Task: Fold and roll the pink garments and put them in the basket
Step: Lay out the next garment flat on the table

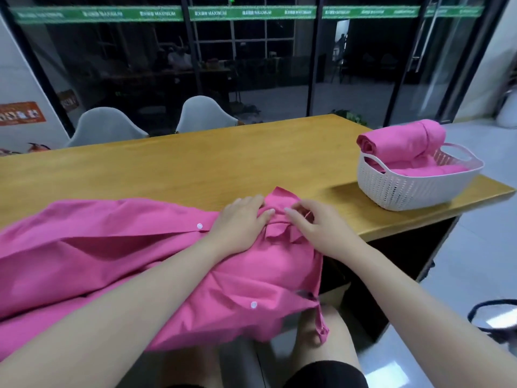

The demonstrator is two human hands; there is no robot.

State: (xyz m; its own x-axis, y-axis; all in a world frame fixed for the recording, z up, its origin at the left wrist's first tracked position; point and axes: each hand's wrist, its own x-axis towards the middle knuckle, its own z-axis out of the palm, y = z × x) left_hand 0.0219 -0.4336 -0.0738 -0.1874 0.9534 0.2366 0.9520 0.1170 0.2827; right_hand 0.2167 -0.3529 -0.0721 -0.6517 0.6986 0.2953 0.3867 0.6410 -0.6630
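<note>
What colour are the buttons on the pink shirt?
White, seen in the head view: buttons on the pink shirt.

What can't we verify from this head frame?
- Shirt: its left end is cut off by the frame edge, and the forearms cover part of it.
- Collar under the left hand and right hand: the fingers hide whether it is buttoned.
- Basket: one roll sits on top; the wall hides how many lie below.
- Green banner text on the glass: too blurred to read.
</note>
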